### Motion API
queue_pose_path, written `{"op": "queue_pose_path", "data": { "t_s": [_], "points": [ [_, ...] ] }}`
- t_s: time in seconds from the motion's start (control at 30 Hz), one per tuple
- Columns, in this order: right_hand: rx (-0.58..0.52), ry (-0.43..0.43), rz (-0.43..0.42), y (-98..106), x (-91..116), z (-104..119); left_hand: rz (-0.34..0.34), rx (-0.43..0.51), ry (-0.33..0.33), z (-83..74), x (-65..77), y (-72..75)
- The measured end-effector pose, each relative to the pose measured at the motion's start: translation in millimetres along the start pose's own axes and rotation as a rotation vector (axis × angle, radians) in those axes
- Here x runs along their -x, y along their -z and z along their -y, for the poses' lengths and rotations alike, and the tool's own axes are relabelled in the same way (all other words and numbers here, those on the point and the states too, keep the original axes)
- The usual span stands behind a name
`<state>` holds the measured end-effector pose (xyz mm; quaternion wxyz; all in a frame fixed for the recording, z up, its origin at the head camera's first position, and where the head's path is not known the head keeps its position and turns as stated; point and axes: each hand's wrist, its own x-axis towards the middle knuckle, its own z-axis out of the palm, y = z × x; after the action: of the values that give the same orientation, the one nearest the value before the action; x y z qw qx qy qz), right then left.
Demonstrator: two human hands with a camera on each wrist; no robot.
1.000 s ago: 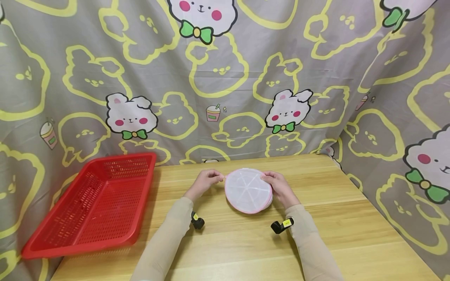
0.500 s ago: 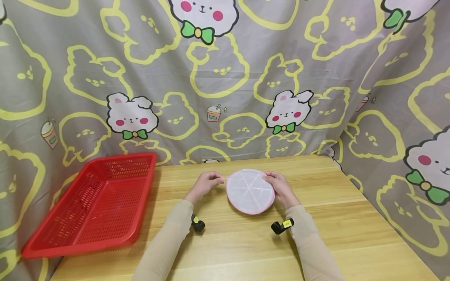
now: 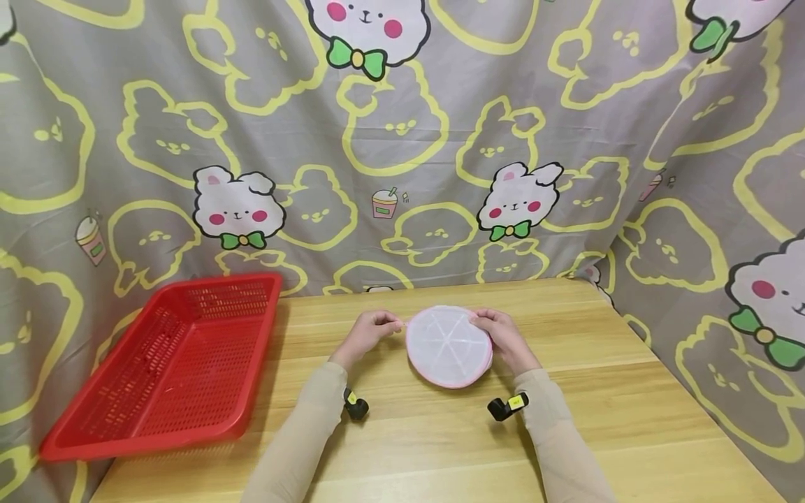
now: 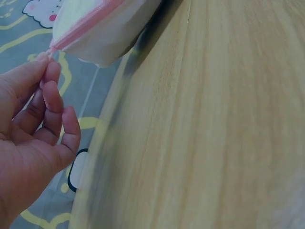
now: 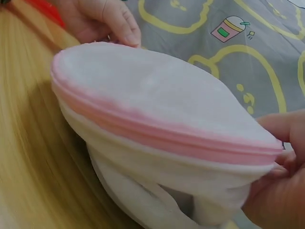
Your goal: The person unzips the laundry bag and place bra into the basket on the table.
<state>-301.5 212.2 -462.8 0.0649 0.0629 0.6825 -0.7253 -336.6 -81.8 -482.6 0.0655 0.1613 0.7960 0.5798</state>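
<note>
We are looking at a round white fabric pouch [image 3: 449, 349] sitting between the two hands, towards the far side of a wood-grain tabletop [image 3: 402, 454]. Its pale, spoked top face is tilting towards us, and a pink rim [image 5: 167, 136] is running around its edge. In the right wrist view, white cloth is hanging in loose folds beneath that rim; we cannot tell whether it is touching the wood.

At about ten o'clock of the pouch, the left hand [image 3: 365, 339] is pinching a small pink tab [image 4: 51, 51] at the rim between thumb and forefinger, its other fingers curling loosely below. At two o'clock, the right hand [image 3: 503, 339] is gripping the edge, its thumb lying on the top face and its fingers tucking behind.

Beige sleeves [image 3: 295, 419] are covering both forearms, and each wrist is carrying a small black camera [image 3: 356, 405]. Well apart, at nine o'clock of the pouch, a red slotted plastic basket [image 3: 256, 349] is lying lengthwise. At twelve o'clock, a grey curtain [image 3: 283, 112] printed with white rabbits and yellow outlines is hanging behind the tabletop.
</note>
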Motion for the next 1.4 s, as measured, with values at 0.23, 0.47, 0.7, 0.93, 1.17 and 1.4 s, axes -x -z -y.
{"op": "queue_pose_path", "data": {
  "t_s": [0.23,0.47,0.7,0.93,1.17,1.4],
  "points": [
    [0.234,0.104,0.023,3,2,5,-0.022,-0.020,0.004,-4.7,2.6,-1.7],
    [0.329,0.140,0.029,6,5,9,-0.033,-0.017,0.011,-4.3,4.7,-2.1],
    [0.338,0.160,0.007,10,8,12,-0.030,0.007,0.016,-4.9,6.6,-3.4],
    [0.345,0.161,0.001,10,9,15,-0.047,0.022,0.031,-8.3,4.7,-5.6],
    [0.387,0.178,-0.032,5,9,14,-0.085,0.044,0.022,-8.0,1.8,-9.4],
    [0.413,0.222,-0.047,1,9,12,-0.131,0.083,0.046,-8.0,-3.1,-15.9]
  ]
}}
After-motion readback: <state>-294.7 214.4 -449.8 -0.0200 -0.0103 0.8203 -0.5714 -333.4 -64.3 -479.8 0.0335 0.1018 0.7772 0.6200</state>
